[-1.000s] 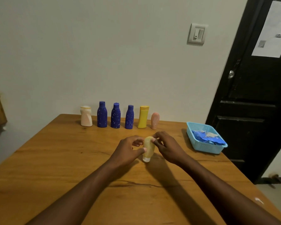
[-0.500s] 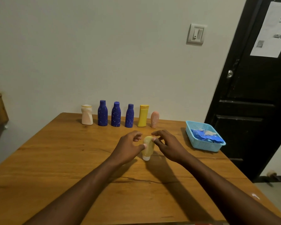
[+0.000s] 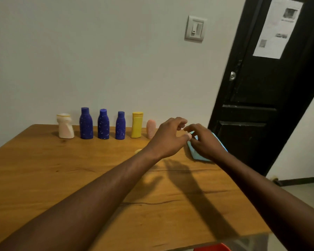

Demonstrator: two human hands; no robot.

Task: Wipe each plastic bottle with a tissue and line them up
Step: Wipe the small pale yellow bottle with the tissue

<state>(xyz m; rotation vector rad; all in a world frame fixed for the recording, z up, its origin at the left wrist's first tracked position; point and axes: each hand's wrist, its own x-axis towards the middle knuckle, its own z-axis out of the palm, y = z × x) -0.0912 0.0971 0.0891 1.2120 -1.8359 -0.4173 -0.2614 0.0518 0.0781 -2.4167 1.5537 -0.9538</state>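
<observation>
Head view: two bare forearms reach over a wooden tabletop toward its far right side.
Grip, right: the right grip is over the blue basket with its fingers bent down into it. Whether they pinch anything cannot be told.
Grip, left: the left grip is just beside the right one, above the tabletop. Its fingers are loosely curled with nothing seen in them, and the thumb stretches toward the right grip.
Basket: it sits at the right edge of the tabletop, mostly covered by the right grip, with its contents hidden.
Loose bottle: the pale yellow bottle is on the tabletop behind the left wrist, well apart from the row. Only a small part shows, so upright or lying cannot be told.
Row: six bottles stand upright along the far edge by the wall. From left to right they are the cream bottle, left blue bottle, middle blue bottle, right blue bottle, yellow bottle and pink bottle.
Count: seven bottles (three blue, one each of cream, yellow, pink and pale yellow) and one basket.
Room: a light switch is on the wall, and a paper sheet is on the black door.
</observation>
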